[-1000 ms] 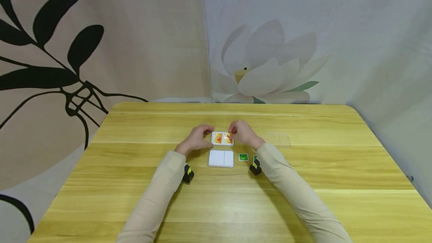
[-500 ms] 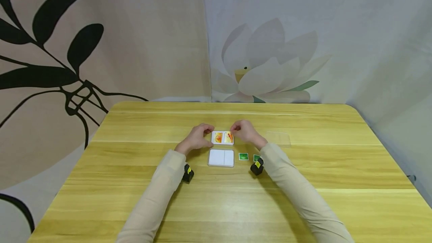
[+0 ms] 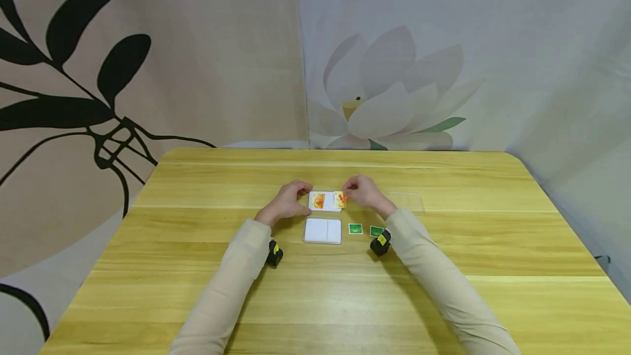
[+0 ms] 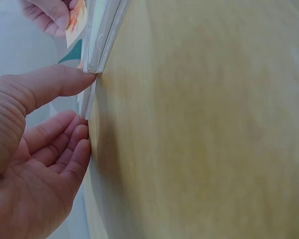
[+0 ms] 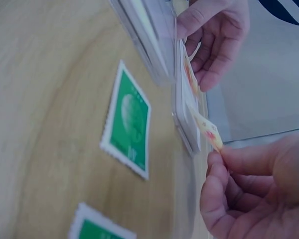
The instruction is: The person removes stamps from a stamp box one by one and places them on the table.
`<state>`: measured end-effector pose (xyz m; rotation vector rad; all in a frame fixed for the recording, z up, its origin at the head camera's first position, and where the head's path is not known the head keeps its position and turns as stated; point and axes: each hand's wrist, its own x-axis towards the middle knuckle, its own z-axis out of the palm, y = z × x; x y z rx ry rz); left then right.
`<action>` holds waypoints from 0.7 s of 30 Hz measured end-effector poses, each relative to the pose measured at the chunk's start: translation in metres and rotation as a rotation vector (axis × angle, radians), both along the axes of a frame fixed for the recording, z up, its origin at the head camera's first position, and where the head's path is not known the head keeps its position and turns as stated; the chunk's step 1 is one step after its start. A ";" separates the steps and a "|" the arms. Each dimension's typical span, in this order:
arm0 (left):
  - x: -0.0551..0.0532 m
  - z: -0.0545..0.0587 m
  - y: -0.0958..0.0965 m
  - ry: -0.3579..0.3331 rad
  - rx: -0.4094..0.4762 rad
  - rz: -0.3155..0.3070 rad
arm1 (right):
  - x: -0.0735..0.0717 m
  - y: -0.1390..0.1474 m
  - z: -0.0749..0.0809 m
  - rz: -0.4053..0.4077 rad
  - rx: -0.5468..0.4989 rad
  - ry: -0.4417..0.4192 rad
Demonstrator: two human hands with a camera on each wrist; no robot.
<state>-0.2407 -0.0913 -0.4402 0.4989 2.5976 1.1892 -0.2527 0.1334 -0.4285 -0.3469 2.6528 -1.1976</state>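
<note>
My right hand (image 3: 363, 190) pinches an orange-and-yellow stamp (image 5: 211, 131) by its edge between thumb and fingertips. The stamp is tilted, and in the head view it juts past the right end of a shallow white case (image 3: 329, 202). A second orange stamp (image 3: 319, 201) lies in that case's left half. At the left end, my left hand (image 3: 290, 200) steadies the case, thumb at the near corner and fingers at the far one. Closer to me sits another white case (image 3: 322, 230) with two compartments. Two green stamps with perforated white edges, one left (image 3: 355, 229) and one right (image 3: 377, 232), lie beside it.
A thin clear plastic sheet or lid (image 3: 406, 203) lies flat on the wooden table (image 3: 315, 300), right of my right hand. Behind the table's far edge hangs a printed curtain (image 3: 236, 59). Black wrist cameras hang below both cuffs.
My right hand has drawn the orange stamp rightward from the far case's right half, showing white beneath. The right forearm shifted right, uncovering more of the second green stamp. My left hand stayed put.
</note>
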 end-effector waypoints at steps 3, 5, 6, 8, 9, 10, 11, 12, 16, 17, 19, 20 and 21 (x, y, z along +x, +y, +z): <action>0.000 0.000 0.000 0.002 0.002 -0.007 | 0.001 0.003 0.000 -0.008 0.000 -0.008; 0.000 0.000 0.000 -0.002 0.006 -0.009 | 0.001 0.005 0.000 -0.010 -0.004 -0.007; 0.000 0.000 0.000 -0.005 0.007 -0.007 | 0.001 0.007 0.000 -0.012 -0.005 -0.003; 0.000 -0.001 0.000 -0.004 0.011 -0.010 | 0.002 0.009 0.001 -0.013 -0.005 -0.006; 0.000 -0.001 0.000 -0.003 0.013 -0.011 | 0.003 0.010 0.001 -0.014 -0.005 -0.008; 0.000 -0.001 -0.001 -0.003 0.014 -0.014 | 0.003 0.012 0.002 -0.014 -0.004 -0.009; 0.000 -0.001 -0.001 -0.003 0.016 -0.015 | 0.004 0.013 0.002 -0.016 -0.003 -0.012; 0.000 -0.002 -0.001 0.002 0.016 -0.019 | 0.004 0.014 0.002 -0.012 -0.001 -0.008; -0.001 -0.002 -0.001 0.001 0.014 -0.020 | 0.004 0.021 0.002 -0.015 0.012 -0.001; -0.001 -0.003 -0.001 0.001 0.011 -0.018 | 0.004 0.022 0.002 -0.017 0.016 -0.001; -0.001 -0.003 -0.001 0.003 0.008 -0.017 | 0.004 0.026 0.003 -0.026 0.026 -0.006; -0.002 -0.003 -0.001 0.006 0.007 -0.018 | 0.004 0.027 0.004 -0.028 0.030 -0.008; -0.002 -0.003 -0.001 0.008 0.007 -0.019 | 0.003 0.029 0.004 -0.030 0.033 -0.009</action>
